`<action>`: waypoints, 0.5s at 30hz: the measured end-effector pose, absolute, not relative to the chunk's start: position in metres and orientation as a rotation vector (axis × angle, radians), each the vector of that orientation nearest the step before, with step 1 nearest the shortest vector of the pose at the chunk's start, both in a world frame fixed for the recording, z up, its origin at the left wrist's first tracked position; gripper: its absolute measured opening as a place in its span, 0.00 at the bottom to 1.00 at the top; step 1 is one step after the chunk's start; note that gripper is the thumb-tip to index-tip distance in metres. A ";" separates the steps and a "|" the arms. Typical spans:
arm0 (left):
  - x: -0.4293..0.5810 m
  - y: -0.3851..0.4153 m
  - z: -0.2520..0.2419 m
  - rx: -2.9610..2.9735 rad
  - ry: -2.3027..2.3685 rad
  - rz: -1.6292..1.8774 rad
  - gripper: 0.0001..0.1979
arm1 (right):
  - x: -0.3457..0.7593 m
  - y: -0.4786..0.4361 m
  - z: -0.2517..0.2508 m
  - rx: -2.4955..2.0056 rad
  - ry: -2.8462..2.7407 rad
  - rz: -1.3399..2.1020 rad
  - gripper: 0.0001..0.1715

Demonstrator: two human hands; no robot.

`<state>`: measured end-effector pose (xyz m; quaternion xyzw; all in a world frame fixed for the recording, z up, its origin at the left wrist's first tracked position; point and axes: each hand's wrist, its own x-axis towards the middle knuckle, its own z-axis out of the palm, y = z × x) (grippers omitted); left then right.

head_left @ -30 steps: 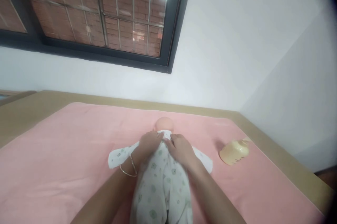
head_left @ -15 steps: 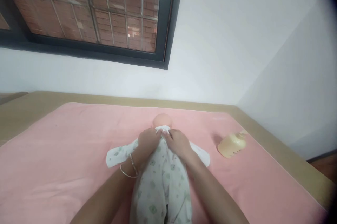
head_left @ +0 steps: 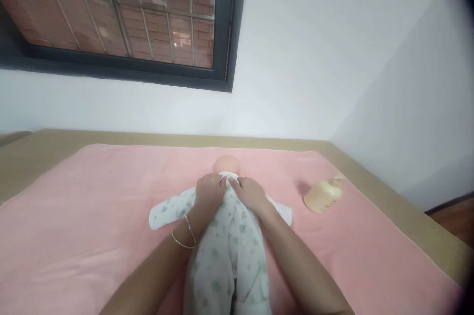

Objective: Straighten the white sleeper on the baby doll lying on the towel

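Observation:
A baby doll (head_left: 226, 163) lies on the pink mat with the top of its head toward the wall. It wears a white baby romper (head_left: 215, 260) with small green prints, its sleeves spread out to both sides. My left hand (head_left: 210, 194), with two thin bangles at the wrist, is closed on the romper's neckline. Beside it my right hand (head_left: 250, 194) pinches the other side of the neckline, its thumb near the left one. Both hands hide much of the chest, and the doll's face is not visible.
A yellowish baby bottle (head_left: 323, 195) lies on its side on the pink mat (head_left: 111, 196), right of the doll. The mat covers a wooden surface (head_left: 370, 189) that borders a white wall. Above is a dark-framed window (head_left: 227, 23) with bars.
The view has shifted slightly. Both hands keep their hold at the romper's neckline, with only a slight movement of the fingers. The doll and bottle lie as before.

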<state>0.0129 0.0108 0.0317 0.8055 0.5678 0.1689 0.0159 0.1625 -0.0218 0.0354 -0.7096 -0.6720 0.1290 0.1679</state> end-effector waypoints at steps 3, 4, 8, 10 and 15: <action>0.016 0.009 0.033 2.484 1.782 0.563 0.23 | 0.167 -0.020 0.037 -2.036 -1.918 0.569 0.44; 0.015 0.011 0.033 2.439 1.788 0.510 0.25 | 0.166 -0.021 0.039 -2.030 -1.935 0.531 0.44; 0.005 0.021 0.029 2.324 1.739 0.308 0.30 | 0.152 -0.030 0.043 -1.993 -1.956 0.183 0.44; 0.003 0.023 0.027 2.349 1.709 0.303 0.29 | 0.147 -0.032 0.043 -1.998 -1.917 0.154 0.44; 0.008 0.021 0.024 2.363 1.754 0.416 0.28 | 0.155 -0.021 0.039 -2.131 -1.846 0.424 0.42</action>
